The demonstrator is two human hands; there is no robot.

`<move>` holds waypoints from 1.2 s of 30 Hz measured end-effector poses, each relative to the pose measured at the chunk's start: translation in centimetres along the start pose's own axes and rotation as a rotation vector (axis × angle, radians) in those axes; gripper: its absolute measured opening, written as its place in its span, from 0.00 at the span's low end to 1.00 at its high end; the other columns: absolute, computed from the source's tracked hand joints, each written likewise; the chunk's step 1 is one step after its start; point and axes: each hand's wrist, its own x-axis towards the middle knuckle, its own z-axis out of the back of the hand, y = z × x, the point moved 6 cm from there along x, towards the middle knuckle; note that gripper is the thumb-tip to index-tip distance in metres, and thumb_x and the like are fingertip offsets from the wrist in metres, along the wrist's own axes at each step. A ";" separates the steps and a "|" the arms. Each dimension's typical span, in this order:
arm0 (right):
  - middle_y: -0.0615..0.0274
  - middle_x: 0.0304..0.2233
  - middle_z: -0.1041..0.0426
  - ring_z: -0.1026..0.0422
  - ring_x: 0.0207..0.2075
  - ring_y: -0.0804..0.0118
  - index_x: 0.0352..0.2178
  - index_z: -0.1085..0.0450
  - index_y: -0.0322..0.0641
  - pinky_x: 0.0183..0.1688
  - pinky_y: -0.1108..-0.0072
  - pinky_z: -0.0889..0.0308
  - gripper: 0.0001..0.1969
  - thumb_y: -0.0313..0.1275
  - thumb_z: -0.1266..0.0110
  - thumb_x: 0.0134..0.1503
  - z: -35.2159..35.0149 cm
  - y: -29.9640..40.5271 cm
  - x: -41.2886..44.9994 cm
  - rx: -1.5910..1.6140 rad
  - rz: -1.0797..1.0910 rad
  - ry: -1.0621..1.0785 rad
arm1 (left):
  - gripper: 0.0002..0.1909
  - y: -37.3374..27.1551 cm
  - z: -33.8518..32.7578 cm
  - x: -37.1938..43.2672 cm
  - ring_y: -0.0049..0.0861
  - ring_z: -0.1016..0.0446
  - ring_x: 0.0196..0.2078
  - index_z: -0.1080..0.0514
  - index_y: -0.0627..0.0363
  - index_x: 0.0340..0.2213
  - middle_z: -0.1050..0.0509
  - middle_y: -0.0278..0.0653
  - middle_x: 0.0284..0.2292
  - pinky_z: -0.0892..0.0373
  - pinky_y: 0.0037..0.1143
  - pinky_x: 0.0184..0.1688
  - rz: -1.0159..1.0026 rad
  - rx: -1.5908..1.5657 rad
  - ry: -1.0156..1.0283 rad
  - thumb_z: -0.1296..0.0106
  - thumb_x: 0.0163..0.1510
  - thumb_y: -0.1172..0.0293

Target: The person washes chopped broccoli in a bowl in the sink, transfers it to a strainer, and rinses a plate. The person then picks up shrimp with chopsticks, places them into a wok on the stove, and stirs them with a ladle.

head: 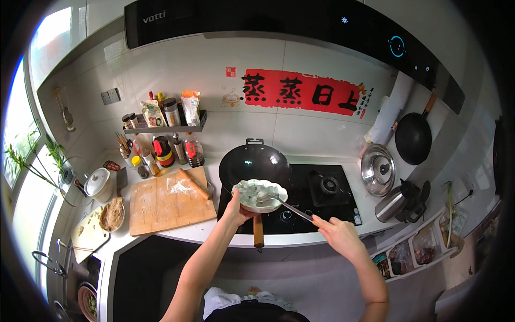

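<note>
My left hand (238, 209) grips a white scalloped bowl (281, 195) by its left side and underneath. Pale, translucent food pieces (251, 192), perhaps raw shrimp, fill it. In my right hand (338, 235) is the handle end of a metal cooking utensil (295, 211); its head rests among the pieces, so its exact shape is partly hidden. Behind and partly below the bowl, a black wok (253, 161) sits on the left side of the gas hob (322, 219). Its wooden handle (258, 231) points towards me beneath the bowl.
Left of the hob lies a wooden board (157, 205) with white powder and a rolling pin (194, 184). Bottles (163, 152) stand behind it. A bowl of brown filling (112, 215) is further left. On the right are a metal lid (377, 169) and a kettle (390, 203).
</note>
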 end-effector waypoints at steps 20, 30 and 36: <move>0.52 0.23 0.28 0.26 0.24 0.52 0.49 0.34 0.47 0.26 0.68 0.30 0.19 0.35 0.51 0.56 -7.1 -1.2 7.4 0.049 -0.175 0.061 | 0.34 1.2 -1.1 2.3 0.44 0.44 0.59 0.51 0.49 0.58 0.45 0.44 0.57 0.46 0.50 0.56 0.046 -0.050 -0.190 0.72 0.58 0.40; 0.55 0.23 0.29 0.28 0.25 0.52 0.47 0.32 0.52 0.28 0.66 0.32 0.19 0.33 0.46 0.51 -1.0 -3.4 2.8 0.121 -0.163 0.021 | 0.35 1.4 -1.3 1.5 0.47 0.44 0.58 0.49 0.49 0.58 0.44 0.45 0.57 0.47 0.53 0.55 0.013 -0.014 -0.192 0.74 0.58 0.39; 0.57 0.21 0.30 0.29 0.22 0.53 0.46 0.31 0.54 0.25 0.67 0.34 0.18 0.33 0.45 0.51 1.7 -2.5 0.3 0.092 -0.136 0.047 | 0.35 1.7 -1.3 1.1 0.47 0.43 0.58 0.48 0.48 0.58 0.44 0.46 0.57 0.45 0.52 0.55 -0.008 -0.042 -0.151 0.74 0.58 0.38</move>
